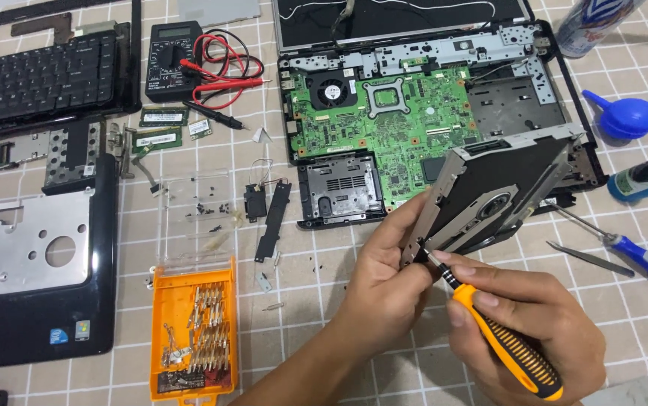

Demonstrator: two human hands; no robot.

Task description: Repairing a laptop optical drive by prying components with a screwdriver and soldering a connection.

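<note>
My left hand (pixel 384 282) grips the near corner of a flat metal optical drive (pixel 489 192) and holds it tilted above the table. My right hand (pixel 538 331) is closed around an orange and black screwdriver (pixel 508 342). Its thin tip touches the drive's lower left corner, right by my left thumb. Behind the drive lies an opened laptop base (pixel 557 68) with a bare green motherboard (pixel 384 113) and a small round fan (pixel 333 92).
An orange bit case (pixel 160 301) with several bits lies at the front left, with a clear tray of loose screws (pixel 196 214) above it. A keyboard (pixel 38 75), palmrest cover (pixel 30 256), multimeter (pixel 173 60), blue screwdriver (pixel 643 259), tweezers (pixel 587 258), blue blower (pixel 625 116) surround the checked cloth.
</note>
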